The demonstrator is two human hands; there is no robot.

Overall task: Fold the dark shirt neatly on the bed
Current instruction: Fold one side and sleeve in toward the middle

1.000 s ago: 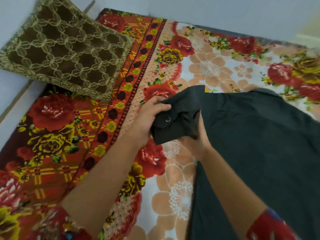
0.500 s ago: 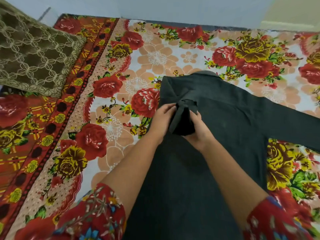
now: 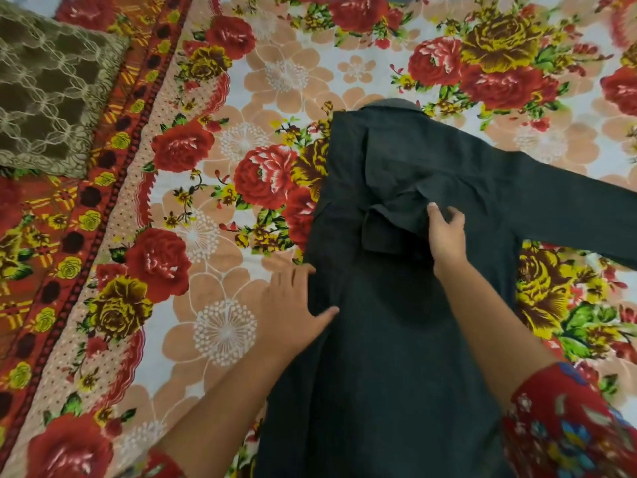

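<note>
The dark shirt (image 3: 396, 339) lies back-up on the floral bedspread (image 3: 220, 305), collar at the far end. Its left sleeve is folded in across the back, with the cuff (image 3: 386, 232) near the middle. The right sleeve (image 3: 568, 208) stretches out to the right edge of view. My right hand (image 3: 446, 239) rests on the folded sleeve, its fingertips pressing a crease just right of the cuff. My left hand (image 3: 293, 305) lies flat with spread fingers at the shirt's left folded edge, thumb touching the fabric.
A brown patterned cushion (image 3: 48, 98) sits at the upper left on the red border of the bedspread. Bedspread shows on the left and upper right of the shirt.
Both hands held the bunched sleeve cuff together before. The sleeve now lies folded on the shirt's back, my left hand has let go and moved down-left to the shirt's edge.
</note>
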